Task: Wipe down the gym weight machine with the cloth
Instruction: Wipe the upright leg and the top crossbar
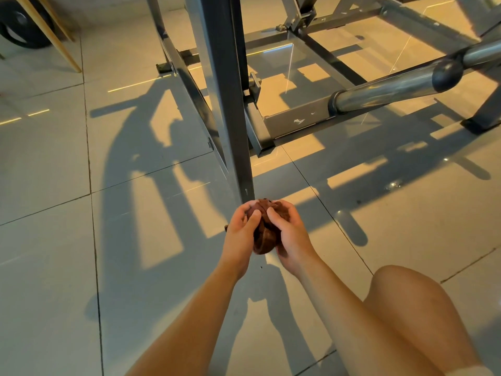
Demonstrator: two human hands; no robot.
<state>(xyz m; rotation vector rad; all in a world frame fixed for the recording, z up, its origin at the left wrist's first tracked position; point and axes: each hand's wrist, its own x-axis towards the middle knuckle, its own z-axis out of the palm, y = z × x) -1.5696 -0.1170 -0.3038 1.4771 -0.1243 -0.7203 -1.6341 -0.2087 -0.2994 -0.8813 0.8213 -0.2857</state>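
Closest to my view is one bare knee (401, 308), low on the right, with the leg cut off by the frame edge. Two forearms (195, 316) reach forward from the bottom edge.

Both hands meet on one brown cloth (267, 232). The left hand (242, 226) curls round its left side with the thumb pressed on top, and the right hand (290, 234) grips its right side the same way. The cloth is bunched into a wad, so I cannot make out its full shape.

It sits at the foot of the dark upright post (227, 104) of the weight machine (284, 123) and hides the post's base. I cannot tell whether cloth and metal touch.

One chrome bar (385, 90) runs off the right edge. At top left, one black tyre (19, 25) and two wooden legs (48, 33) are cut off by the frame. Hard shadows cross the tiled floor (54, 185).
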